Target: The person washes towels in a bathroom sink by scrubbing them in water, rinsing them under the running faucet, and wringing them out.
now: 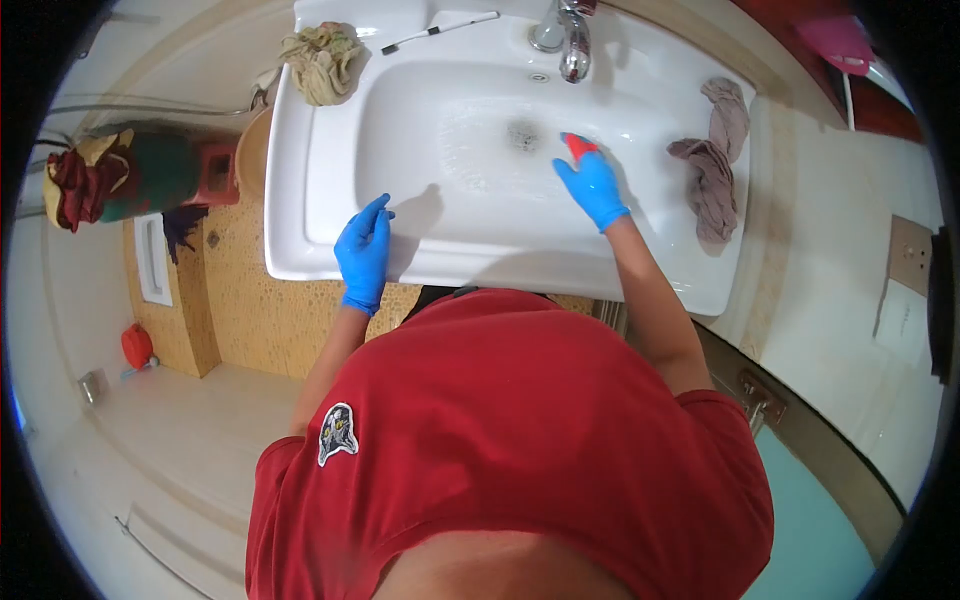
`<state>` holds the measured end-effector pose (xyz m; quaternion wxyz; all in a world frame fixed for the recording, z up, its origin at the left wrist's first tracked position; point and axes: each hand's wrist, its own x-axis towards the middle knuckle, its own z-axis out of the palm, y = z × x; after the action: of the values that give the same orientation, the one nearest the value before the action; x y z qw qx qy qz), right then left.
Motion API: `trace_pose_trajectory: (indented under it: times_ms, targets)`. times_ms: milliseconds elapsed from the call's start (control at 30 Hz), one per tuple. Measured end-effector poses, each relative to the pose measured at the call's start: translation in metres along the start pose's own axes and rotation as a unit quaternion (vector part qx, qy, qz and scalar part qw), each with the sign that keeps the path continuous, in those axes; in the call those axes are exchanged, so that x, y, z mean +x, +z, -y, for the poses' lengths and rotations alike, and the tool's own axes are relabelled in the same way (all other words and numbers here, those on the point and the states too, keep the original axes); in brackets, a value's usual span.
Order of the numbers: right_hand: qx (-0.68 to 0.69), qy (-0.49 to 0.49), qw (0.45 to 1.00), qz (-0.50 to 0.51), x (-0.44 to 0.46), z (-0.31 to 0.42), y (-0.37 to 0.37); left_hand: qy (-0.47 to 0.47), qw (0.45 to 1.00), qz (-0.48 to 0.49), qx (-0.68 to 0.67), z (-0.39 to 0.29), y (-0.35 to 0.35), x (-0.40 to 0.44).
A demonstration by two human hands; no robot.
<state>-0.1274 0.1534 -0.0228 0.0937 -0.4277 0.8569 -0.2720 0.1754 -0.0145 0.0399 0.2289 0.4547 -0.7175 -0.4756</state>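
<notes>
A white washbasin (455, 252) fills the upper middle of the view, with wet streaks and foam-like spots around its drain (522, 135). My right hand (594, 188), in a blue glove, presses a small red pad (578, 146) against the right side of the bowl; most of the pad is under my fingers. Over the front left part of the basin is my left hand (364, 252), also gloved in blue. Its fingers point forward, partly apart, and nothing shows in them.
A chrome tap (574, 50) stands at the back. A greenish cloth (321, 62) and a thin black-and-white stick (440, 32) lie on the back left rim, brownish cloths (712, 185) on the right rim. A wall switch plate (910, 252) is far right.
</notes>
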Motion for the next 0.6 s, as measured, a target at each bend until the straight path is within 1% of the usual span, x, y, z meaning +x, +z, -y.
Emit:
trace_pose_trajectory:
  times_ms: [33, 133, 167, 233, 267, 300, 333, 367, 400, 433, 500, 600]
  targets:
    - [0.014, -0.042, 0.999, 0.002, 0.008, 0.012, 0.008, 0.004, 1.0, -0.003, 0.0, 0.0, 0.0, 0.0]
    - [0.022, -0.059, 0.998, 0.029, 0.029, 0.032, 0.018, 0.011, 1.0, -0.012, -0.005, 0.005, 0.0, 0.001]
    - [0.124, -0.021, 0.992, 0.009, 0.031, 0.037, 0.016, 0.01, 1.0, -0.014, 0.009, 0.004, -0.002, 0.0]
    - [0.314, 0.055, 0.947, -0.032, 0.029, 0.049, -0.003, 0.011, 0.999, -0.018, 0.027, -0.003, -0.002, 0.001]
    - [0.517, 0.179, 0.836, -0.053, 0.031, 0.055, -0.022, 0.02, 0.999, -0.021, 0.022, 0.001, 0.0, 0.002]
    - [0.505, 0.222, 0.832, -0.053, 0.035, 0.068, -0.055, 0.028, 0.999, -0.026, 0.016, 0.008, 0.001, 0.003]
    - [0.518, 0.197, 0.826, -0.104, 0.04, 0.07, -0.075, 0.033, 0.999, -0.027, 0.013, 0.013, 0.002, 0.002]
    - [0.606, 0.169, 0.768, -0.119, 0.048, 0.075, -0.097, 0.035, 0.999, -0.017, 0.019, 0.012, 0.001, 0.002]
    - [0.617, 0.154, 0.766, -0.093, 0.054, 0.09, -0.125, 0.036, 0.999, -0.006, 0.028, 0.008, -0.002, 0.002]
    - [0.667, 0.144, 0.729, -0.05, 0.061, 0.096, -0.14, 0.039, 0.998, 0.006, 0.039, 0.006, -0.004, 0.002]
    - [0.761, 0.117, 0.637, 0.035, 0.082, 0.105, -0.157, 0.025, 0.999, 0.009, 0.034, 0.007, -0.005, 0.003]
    - [0.759, 0.047, 0.637, 0.123, 0.108, 0.115, -0.169, 0.01, 1.0, 0.012, 0.026, 0.002, -0.004, 0.001]
